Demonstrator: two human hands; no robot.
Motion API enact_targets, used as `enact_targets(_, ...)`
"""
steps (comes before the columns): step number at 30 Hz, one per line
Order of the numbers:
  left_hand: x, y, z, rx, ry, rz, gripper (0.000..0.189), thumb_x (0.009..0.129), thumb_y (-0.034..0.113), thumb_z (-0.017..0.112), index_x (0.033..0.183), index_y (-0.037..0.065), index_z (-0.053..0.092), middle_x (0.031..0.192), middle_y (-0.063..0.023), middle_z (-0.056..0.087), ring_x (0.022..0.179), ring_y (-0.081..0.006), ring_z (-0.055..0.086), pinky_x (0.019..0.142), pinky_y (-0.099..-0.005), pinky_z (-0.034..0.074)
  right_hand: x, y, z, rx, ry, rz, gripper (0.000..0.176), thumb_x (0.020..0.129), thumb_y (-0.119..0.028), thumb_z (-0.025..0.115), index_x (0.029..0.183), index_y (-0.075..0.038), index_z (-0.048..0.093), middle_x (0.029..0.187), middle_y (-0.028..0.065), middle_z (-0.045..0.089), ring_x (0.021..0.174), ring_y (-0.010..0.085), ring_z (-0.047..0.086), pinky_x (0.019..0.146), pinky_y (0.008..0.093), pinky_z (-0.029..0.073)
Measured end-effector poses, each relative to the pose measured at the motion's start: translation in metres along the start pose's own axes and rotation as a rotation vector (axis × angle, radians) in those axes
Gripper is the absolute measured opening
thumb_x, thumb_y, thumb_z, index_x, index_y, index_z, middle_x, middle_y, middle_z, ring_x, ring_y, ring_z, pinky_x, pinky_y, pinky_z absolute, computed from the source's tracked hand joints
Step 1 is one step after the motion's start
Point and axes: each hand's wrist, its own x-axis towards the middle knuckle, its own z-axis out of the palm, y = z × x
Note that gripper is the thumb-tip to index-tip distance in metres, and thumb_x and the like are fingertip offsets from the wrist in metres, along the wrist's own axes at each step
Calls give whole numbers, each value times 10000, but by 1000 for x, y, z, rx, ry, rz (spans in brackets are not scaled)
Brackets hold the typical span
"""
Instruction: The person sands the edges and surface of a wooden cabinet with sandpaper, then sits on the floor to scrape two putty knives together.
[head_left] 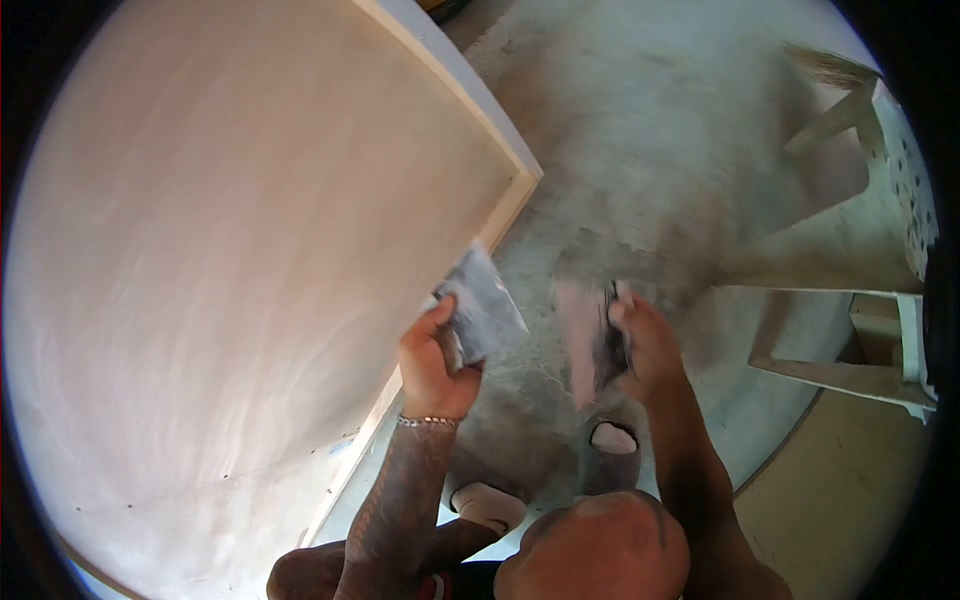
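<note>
My left hand (pixel 437 362) is closed on a flat grey sheet (pixel 485 305), its thumb on top, beside the edge of a large pale wooden panel (pixel 230 220). To the right, my right hand (pixel 645 340) grips a dark object (pixel 611 340) with a pinkish flat face (pixel 577 340) turned toward the left. Motion blurs this object, and its exact shape cannot be made out. Both hands are held apart above the floor, over my feet.
A light plastic stool (pixel 830 235) lies on its side at the right. Dusty grey floor (pixel 620 110) shows beyond my hands. A raised wooden edge (pixel 505 215) borders the panel. At the lower right is a tan surface (pixel 850 480).
</note>
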Motion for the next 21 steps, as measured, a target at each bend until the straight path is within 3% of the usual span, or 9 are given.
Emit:
enact_targets(4,-21,-37,10,-26,-122,-323,301,922,199,559,1176,46,613,1119,-79,685,1027,-246,658,944,-406,487,44,15,-4,286,-296,126,424,932,-319,636,1211,-6,571,1026,76,636,926,181,627,818,356,535)
enact_targets(5,-21,-35,12,-28,-121,-322,301,922,199,559,1176,46,613,1119,-79,685,1027,-246,658,944,-406,487,43,21,2,252,-219,201,447,921,-326,656,1225,-9,573,1043,73,639,932,175,618,821,333,518)
enact_targets(9,-10,1,16,-18,-19,-123,274,919,193,565,1155,64,617,1117,-76,686,1037,-242,657,943,-410,487,34,25,-40,-176,-350,203,437,922,-299,661,1242,-15,575,1050,65,642,936,162,612,834,311,498)
enact_targets(11,-4,16,12,-41,-53,28,245,936,178,557,1148,69,613,1110,-60,675,1060,-223,638,936,-404,483,17,37,-46,-563,-107,275,363,928,-234,661,1217,-25,592,1045,49,644,935,146,608,840,302,486)
enact_targets(12,-1,15,11,-37,-47,22,245,936,178,557,1148,69,613,1110,-60,675,1060,-223,638,936,-404,483,9,36,-39,-557,-103,282,363,928,-234,661,1217,-25,592,1045,49,644,935,146,608,840,302,486)
enact_targets(14,4,7,10,82,-84,463,210,957,152,582,1132,37,603,1094,-61,666,998,-185,637,911,-362,487,-10,26,-13,-132,135,13,285,945,-177,640,1184,-26,606,1037,25,643,925,130,603,842,297,481)
enact_targets(15,-1,0,14,113,-80,533,229,980,155,576,1164,19,578,1125,-62,638,1031,-177,605,913,-342,476,-17,22,0,-125,143,11,285,945,-177,640,1184,-26,606,1037,25,643,925,130,603,842,297,481)
enact_targets(17,-4,-17,13,154,-50,587,234,986,163,573,1171,18,576,1124,-69,637,1032,-175,601,914,-338,474,-26,16,20,-160,164,-210,220,970,-151,608,1153,-29,610,1041,11,642,926,111,594,840,289,476)
enact_targets(21,-11,-42,9,232,-43,670,255,998,187,576,1174,3,574,1119,-74,632,1025,-153,586,909,-322,469,-15,35,27,-116,161,-264,181,990,-143,584,1133,-36,612,1029,-15,625,885,70,558,810,261,462)
